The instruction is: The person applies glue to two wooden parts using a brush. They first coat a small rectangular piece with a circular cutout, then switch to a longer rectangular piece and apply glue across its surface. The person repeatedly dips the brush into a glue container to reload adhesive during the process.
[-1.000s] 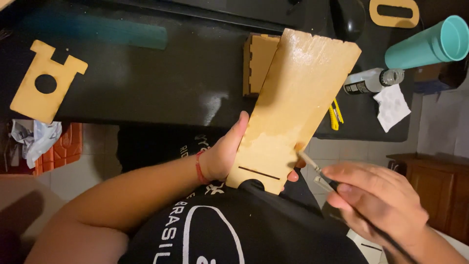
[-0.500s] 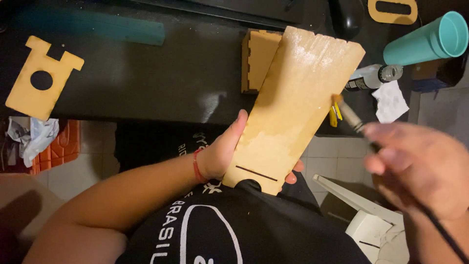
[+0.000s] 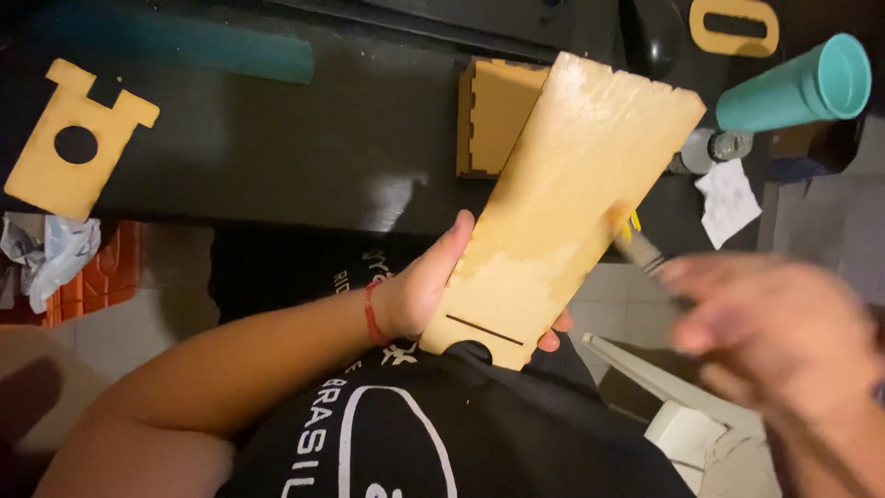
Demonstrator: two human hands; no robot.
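Pale plywood forms the long panel (image 3: 567,198) now in hand; it is held tilted, its near end with a thin slot and a notch close to the person's chest, its far end reaching over the dark counter (image 3: 277,157). The left hand (image 3: 419,286) grips the near left edge: the thumb lies along the face, and fingers (image 3: 553,330) wrap under and show at the near right edge. The right hand (image 3: 765,332), blurred, is closed on a thin brush-like tool (image 3: 645,254); the exact finger hold cannot be told. The tool tip sits at the panel's right edge, about midway along it.

Against the frame half a second back, the right hand has moved left and nearer, bringing the tool tip from just off the upper right edge onto the edge lower down. A second back it was at the panel's near corner. The left grip and the panel's tilt are unchanged.

On the counter beyond: a small finger-jointed wooden box (image 3: 489,115) partly behind the panel, a flat plywood cut-out (image 3: 74,138) with a round hole at far left, a teal tumbler (image 3: 797,83) on its side at far right, a crumpled white tissue (image 3: 728,198) near it, and another wooden cut-out (image 3: 733,23) with an oval slot at the far edge.
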